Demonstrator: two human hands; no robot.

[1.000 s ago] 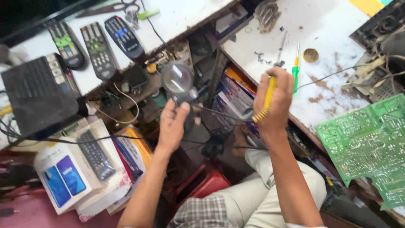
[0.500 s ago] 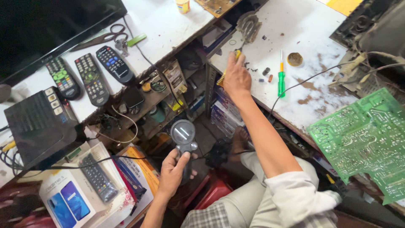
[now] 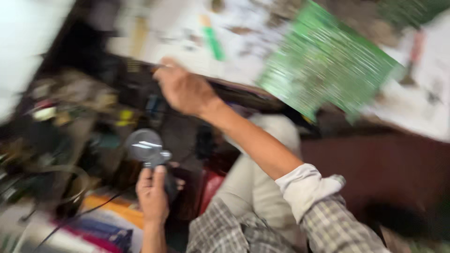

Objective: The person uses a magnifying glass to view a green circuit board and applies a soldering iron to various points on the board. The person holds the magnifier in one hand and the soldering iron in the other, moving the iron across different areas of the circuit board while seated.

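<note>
- Swung right since half a second ago, with the whole head view now smeared; green board (image 3: 328,65) come from the right edge to top centre, remotes gone from sight.
- Head view: left hand (image 3: 152,197) clenched round the handle of a magnifier (image 3: 145,146), lens up, held low over the lap, likely to keep it ready and off the cluttered bench.
- Right hand (image 3: 185,89) stretched to the bench edge (image 3: 154,51), near a green screwdriver (image 3: 213,42); cannot tell if gripping anything, too blurred.
- Board tilted, lying on the bench, apart from both hands.
</note>
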